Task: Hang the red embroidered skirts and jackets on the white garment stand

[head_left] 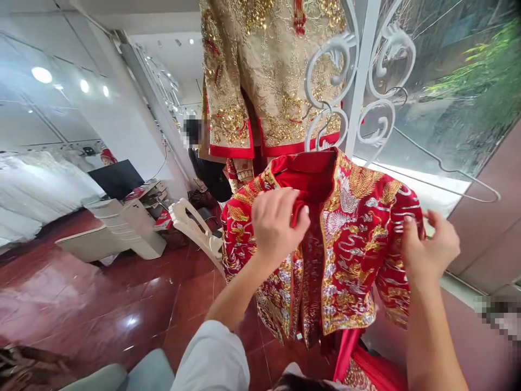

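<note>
Red tiles of the floor [101,304] shine at left. The left hand [277,225] pinches the collar of the red jacket [350,250], which hangs on the white stand [360,70]. The right hand [429,247] closes on its sleeve. Better to keep the fabric flat, I think.

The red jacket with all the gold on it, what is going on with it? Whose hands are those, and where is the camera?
The camera sits on a person's head and looks down, so the two hands are that person's own. The left hand pinches the red collar of the embroidered red jacket. The right hand grips its sleeve. The jacket hangs on a wire hanger hooked onto a white curly metal stand. Behind it hangs a gold beaded jacket. Below is a shiny red tiled floor with a white plastic chair.
</note>
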Motion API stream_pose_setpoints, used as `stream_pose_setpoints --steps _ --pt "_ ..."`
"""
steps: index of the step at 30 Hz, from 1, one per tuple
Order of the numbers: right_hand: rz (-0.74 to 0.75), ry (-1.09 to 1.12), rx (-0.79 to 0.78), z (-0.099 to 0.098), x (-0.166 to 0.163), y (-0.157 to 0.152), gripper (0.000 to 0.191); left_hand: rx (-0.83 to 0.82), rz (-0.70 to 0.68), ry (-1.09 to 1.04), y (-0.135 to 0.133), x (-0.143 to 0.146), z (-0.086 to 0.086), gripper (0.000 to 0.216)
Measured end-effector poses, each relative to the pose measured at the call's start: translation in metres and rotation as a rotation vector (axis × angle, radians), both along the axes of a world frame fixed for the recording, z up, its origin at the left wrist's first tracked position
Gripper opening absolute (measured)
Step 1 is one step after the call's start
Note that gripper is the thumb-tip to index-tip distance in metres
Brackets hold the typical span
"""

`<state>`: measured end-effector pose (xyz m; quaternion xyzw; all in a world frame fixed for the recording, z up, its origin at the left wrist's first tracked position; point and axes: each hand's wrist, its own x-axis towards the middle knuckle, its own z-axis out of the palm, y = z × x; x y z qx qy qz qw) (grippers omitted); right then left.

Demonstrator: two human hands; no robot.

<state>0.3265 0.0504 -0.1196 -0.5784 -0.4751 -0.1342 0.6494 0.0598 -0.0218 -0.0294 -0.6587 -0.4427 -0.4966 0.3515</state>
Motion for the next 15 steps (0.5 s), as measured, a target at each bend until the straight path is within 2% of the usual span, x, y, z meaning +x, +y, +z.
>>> stream_pose_setpoints --steps 1,3,5,7,9,11,13,15 --pt "-0.015 -0.069 0.068 0.01 -0.006 -0.005 0.055 -0.02 0.106 -0.08 -0.001 -0.005 0.002 0.035" --pt "0.092 -0.245 0.149 0.033 -0.026 -0.012 0.066 -0.139 0.271 -0.198 0.004 -0.011 0.002 0.065" --pt "0.304 -0.414 0.124 0.053 -0.051 -0.013 0.085 -0.264 0.349 -0.222 0.017 -0.008 -0.003 0.096" --pt "0.385 -0.507 0.04 0.064 -0.076 -0.007 0.1 -0.311 0.392 -0.224 0.03 -0.002 -0.01 0.105" --pt "0.364 -0.519 -0.029 0.066 -0.093 0.002 0.1 -0.292 0.408 -0.246 0.038 0.003 -0.015 0.095" --pt "0.332 -0.478 -0.048 0.064 -0.098 0.01 0.086 -0.258 0.368 -0.262 0.042 0.004 -0.013 0.074" --pt "0.354 -0.412 -0.027 0.064 -0.093 0.013 0.069 -0.247 0.293 -0.271 0.044 0.002 -0.002 0.055" --pt "0.414 -0.34 0.003 0.065 -0.086 0.011 0.055 -0.245 0.23 -0.29 0.047 0.005 0.016 0.046"
